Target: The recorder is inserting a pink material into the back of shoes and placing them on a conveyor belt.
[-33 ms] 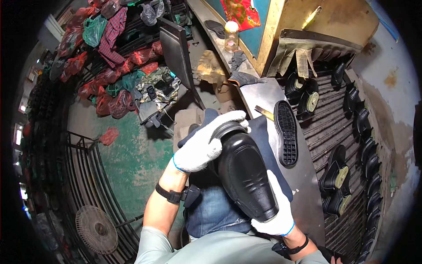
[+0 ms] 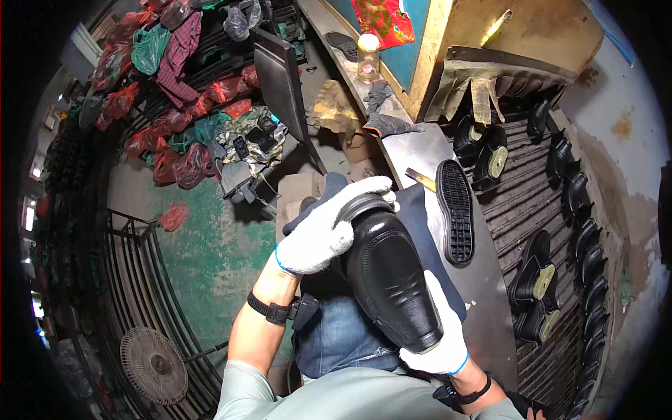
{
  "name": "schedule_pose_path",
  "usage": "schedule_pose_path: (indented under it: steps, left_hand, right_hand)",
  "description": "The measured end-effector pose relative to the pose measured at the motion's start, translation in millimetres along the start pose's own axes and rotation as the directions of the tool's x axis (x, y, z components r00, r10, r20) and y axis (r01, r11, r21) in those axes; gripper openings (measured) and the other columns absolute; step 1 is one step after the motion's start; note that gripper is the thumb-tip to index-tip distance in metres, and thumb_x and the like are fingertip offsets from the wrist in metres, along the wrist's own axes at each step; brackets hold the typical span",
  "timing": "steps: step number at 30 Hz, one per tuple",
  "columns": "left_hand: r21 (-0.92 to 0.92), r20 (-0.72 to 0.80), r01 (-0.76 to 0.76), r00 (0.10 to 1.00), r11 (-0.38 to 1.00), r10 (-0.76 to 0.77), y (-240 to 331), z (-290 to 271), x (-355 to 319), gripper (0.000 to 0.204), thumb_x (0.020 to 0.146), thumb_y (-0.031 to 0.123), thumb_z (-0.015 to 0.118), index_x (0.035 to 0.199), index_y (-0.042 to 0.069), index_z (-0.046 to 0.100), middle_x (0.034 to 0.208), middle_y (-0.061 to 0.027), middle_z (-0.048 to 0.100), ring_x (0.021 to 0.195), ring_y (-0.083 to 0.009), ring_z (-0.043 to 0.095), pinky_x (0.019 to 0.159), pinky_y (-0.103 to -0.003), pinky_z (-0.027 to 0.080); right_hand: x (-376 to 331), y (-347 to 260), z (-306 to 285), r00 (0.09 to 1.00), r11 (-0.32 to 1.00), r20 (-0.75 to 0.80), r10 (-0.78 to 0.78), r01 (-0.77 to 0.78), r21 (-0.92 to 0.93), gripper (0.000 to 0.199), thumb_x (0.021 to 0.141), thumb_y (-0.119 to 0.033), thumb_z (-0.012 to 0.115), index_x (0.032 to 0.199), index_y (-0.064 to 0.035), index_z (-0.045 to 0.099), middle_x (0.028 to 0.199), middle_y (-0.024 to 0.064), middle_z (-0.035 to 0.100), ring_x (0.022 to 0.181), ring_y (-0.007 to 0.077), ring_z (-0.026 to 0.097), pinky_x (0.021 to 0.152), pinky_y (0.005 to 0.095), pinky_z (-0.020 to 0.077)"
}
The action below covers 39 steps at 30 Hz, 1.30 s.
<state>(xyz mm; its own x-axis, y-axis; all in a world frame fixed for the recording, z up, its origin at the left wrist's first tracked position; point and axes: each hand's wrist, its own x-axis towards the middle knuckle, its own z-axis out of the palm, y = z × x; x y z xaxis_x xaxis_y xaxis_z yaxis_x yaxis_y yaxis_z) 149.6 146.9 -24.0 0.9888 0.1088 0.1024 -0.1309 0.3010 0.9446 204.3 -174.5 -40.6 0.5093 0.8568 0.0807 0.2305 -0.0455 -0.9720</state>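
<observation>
Holding a glossy black leather shoe (image 2: 385, 273) over a lap in blue jeans (image 2: 343, 336), near and just about mid-scene. Tilted too, one end far and left, the other near and right. Gripping the far end with the left hand (image 2: 318, 238), curled partway closed, thumb on the left side and fingers bent over the far rim. Cupping the near end with the right hand (image 2: 441, 336), loosely curved, fingers fairly straight along the shoe's right side. Can't really tell about the grip underneath. Wearing white knit gloves (image 2: 306, 246) with blue cuff edging, plus a black strap (image 2: 268, 306) on the left wrist and another on the right.

Just right of the shoe, on a grey metal bench (image 2: 490, 308): a black treaded sole (image 2: 456, 213), with a small wooden-handled tool (image 2: 420, 178) by its left side, toward the far end. Farther along, a dark glove (image 2: 395, 126) with an orange edge, then a clear jar (image 2: 368, 68) near a red package (image 2: 385, 24). Right of the bench, a slatted rack (image 2: 518, 203) with loads of black shoes (image 2: 535, 287). Over on the left, a round fan (image 2: 154, 364) near and red plastic bags (image 2: 171, 119) piled far, plus a black chair (image 2: 280, 84).
</observation>
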Motion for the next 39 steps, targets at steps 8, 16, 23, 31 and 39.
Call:
schedule_pose_path:
  steps: [8,16,23,31,39]
  left_hand:
    - [0.035,0.064,-0.027,0.998,0.999,0.024,-2.8,-0.2,2.7,0.112,0.096,0.077,0.074,0.172,0.003,0.039,0.152,-0.0153,0.064,0.142,-0.0238,0.061,0.126,-0.041,0.044]
    - [-0.068,0.056,0.011,0.998,0.998,-0.007,-1.2,3.7,2.7,0.111,0.095,0.068,0.082,0.172,0.001,0.038,0.156,-0.0147,0.063,0.145,-0.0237,0.06,0.127,-0.041,0.044]
    - [-0.102,0.045,0.014,0.999,0.995,-0.009,4.5,3.7,0.3,0.122,0.073,0.027,0.106,0.171,-0.002,0.039,0.166,-0.0151,0.058,0.152,-0.0243,0.056,0.13,-0.041,0.041]
    - [0.087,-0.028,0.036,0.999,0.996,-0.033,22.4,7.8,-8.3,0.107,0.076,0.01,0.099,0.169,-0.002,0.047,0.167,-0.0125,0.059,0.148,-0.0212,0.059,0.128,-0.041,0.045]
    - [0.767,0.099,-0.027,0.992,0.641,-0.077,120.1,50.8,-12.5,0.105,0.069,0.033,0.106,0.161,0.008,0.062,0.154,-0.0127,0.071,0.131,-0.0275,0.074,0.117,-0.042,0.056]
  right_hand:
    - [3.4,7.7,1.0,1.0,0.998,0.001,0.0,0.0,0.059,0.127,0.075,-0.027,0.099,0.174,0.0095,0.029,0.169,0.0254,0.053,0.156,0.0331,0.054,0.131,0.0445,0.0373]
    - [16.4,-1.8,6.0,0.999,0.999,-0.042,0.009,-0.007,0.052,0.112,0.076,-0.019,0.091,0.169,0.0135,0.036,0.155,0.0296,0.064,0.142,0.036,0.066,0.124,0.0434,0.0479]
    - [26.8,10.5,12.0,0.997,0.998,-0.076,-0.013,0.018,0.057,0.115,0.073,-0.024,0.093,0.167,0.0146,0.039,0.153,0.0293,0.066,0.14,0.0363,0.068,0.123,0.0429,0.0484]
    - [36.0,38.8,23.6,0.994,0.995,-0.071,-0.08,0.084,0.059,0.116,0.071,-0.027,0.094,0.165,0.0138,0.041,0.155,0.0306,0.064,0.145,0.0412,0.064,0.128,0.0472,0.0439]
    - [82.5,55.6,14.1,0.889,0.866,0.055,-0.454,0.455,-0.209,0.107,0.073,-0.022,0.094,0.161,0.0104,0.044,0.161,0.0311,0.053,0.146,0.0504,0.056,0.125,0.0593,0.0432]
